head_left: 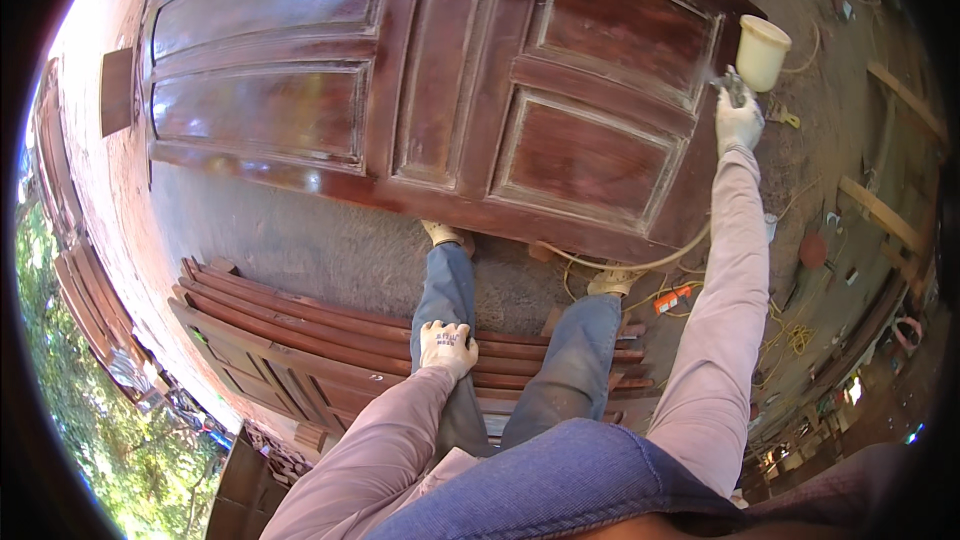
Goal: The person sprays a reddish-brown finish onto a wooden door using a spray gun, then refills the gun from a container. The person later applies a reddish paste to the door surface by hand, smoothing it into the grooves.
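My right hand [740, 124], in a whitish glove, is closed around a spray gun [735, 90] with a cream cup [763, 52] on it. It is above the right end of a dark reddish-brown panelled wooden door [590, 155]. A faint pale mist shows by the gun's tip, over the door's frame. The door lies face up, with pale, dusty-looking mouldings around its panels and a glossy shine at the left. My left hand [448, 348], also gloved, rests on my left knee with its fingers spread over the trouser leg and holds nothing.
A pale hose [640, 265] curves along the door's near right edge. Behind my legs lie stacked brown boards and a panelled door [290, 365]. At the right are an orange object [672, 300], yellow cord [795, 340], a paintbrush [787, 117] and wooden battens [880, 212].
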Demonstrator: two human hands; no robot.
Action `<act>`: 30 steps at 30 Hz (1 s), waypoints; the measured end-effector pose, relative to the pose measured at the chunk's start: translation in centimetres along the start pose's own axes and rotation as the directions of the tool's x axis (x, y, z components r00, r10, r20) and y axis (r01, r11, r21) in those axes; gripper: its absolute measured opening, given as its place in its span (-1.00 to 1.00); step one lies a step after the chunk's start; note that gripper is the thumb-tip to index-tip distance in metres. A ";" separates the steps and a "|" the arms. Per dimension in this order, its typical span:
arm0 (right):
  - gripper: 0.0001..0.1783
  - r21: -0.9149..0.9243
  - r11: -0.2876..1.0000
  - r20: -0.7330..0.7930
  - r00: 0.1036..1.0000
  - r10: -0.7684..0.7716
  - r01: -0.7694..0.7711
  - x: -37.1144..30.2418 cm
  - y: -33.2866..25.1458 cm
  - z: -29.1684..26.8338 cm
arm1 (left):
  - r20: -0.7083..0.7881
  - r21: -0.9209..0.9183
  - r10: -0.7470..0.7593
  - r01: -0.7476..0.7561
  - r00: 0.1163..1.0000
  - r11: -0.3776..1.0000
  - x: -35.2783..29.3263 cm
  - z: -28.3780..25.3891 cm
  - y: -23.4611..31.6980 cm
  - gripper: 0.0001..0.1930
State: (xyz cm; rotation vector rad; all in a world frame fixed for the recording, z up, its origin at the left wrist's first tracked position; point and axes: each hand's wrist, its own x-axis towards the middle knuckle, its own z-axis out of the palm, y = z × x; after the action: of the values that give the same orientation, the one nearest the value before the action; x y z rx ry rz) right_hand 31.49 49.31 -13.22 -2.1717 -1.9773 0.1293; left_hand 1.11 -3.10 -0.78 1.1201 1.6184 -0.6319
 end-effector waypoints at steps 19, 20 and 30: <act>-0.76 0.823 0.331 0.536 0.825 -0.180 -0.462 -11.3 -40.8 11.0 | -0.014 -0.156 -0.001 -0.001 1.000 0.988 -0.4 -0.2 -3.8 -0.69; -0.74 0.812 0.384 0.523 0.840 -0.146 -0.439 -11.6 -40.0 10.7 | -0.005 -0.147 -0.005 0.004 1.000 0.989 -0.5 -0.4 -3.7 -0.69; -0.60 0.598 0.794 0.212 0.977 -0.024 -0.110 -6.3 -12.6 3.6 | -0.002 -0.061 -0.017 0.017 1.000 0.998 -0.4 -0.2 -1.2 -0.70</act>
State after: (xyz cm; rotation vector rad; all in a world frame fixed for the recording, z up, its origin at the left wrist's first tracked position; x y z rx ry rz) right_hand 17.89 44.41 -14.63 -1.8159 -1.6521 0.9074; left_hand -0.10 -3.58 -0.47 1.0644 1.6399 -0.5885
